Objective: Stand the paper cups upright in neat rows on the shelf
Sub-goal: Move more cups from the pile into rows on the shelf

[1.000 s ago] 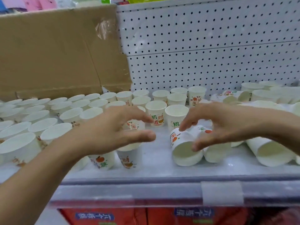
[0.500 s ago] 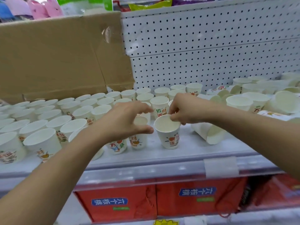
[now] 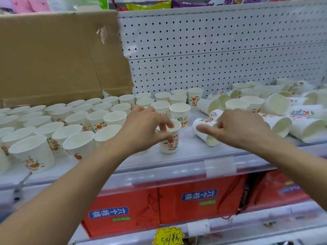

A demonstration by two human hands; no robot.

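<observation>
White paper cups with orange fruit prints fill the white shelf [image 3: 187, 151]. On the left they stand upright in rows [image 3: 77, 119]. On the right lies a jumble of tipped cups [image 3: 286, 110]. My left hand [image 3: 145, 128] pinches the rim of an upright cup [image 3: 169, 144] at the front of the rows. My right hand [image 3: 242, 128] closes on a cup lying on its side [image 3: 205, 133], thumb across its wall, mouth facing the shelf front.
A brown cardboard box [image 3: 53, 57] stands behind the left rows. White pegboard [image 3: 212, 50] backs the shelf. A clear price rail [image 3: 177, 172] runs along the front edge. Red cartons [image 3: 194, 202] sit on the shelf below.
The right hand let go of the upright cup and moved right onto a tipped cup. The left hand came onto that upright cup's rim. The view shifted lower.
</observation>
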